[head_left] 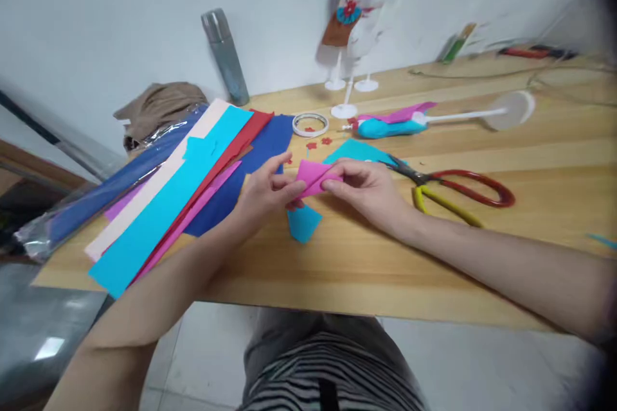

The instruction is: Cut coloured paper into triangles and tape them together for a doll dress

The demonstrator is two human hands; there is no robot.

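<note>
left hand (268, 187) and right hand (370, 187) partly hide the pink piece (312, 173).

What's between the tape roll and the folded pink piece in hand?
Small red flower-shaped cutouts and a thin blue sliver lie between the tape roll and the folded pink piece, as the head view shows.

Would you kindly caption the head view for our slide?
Left hand and right hand hold a folded pink sheet over a pale wooden table.
</note>
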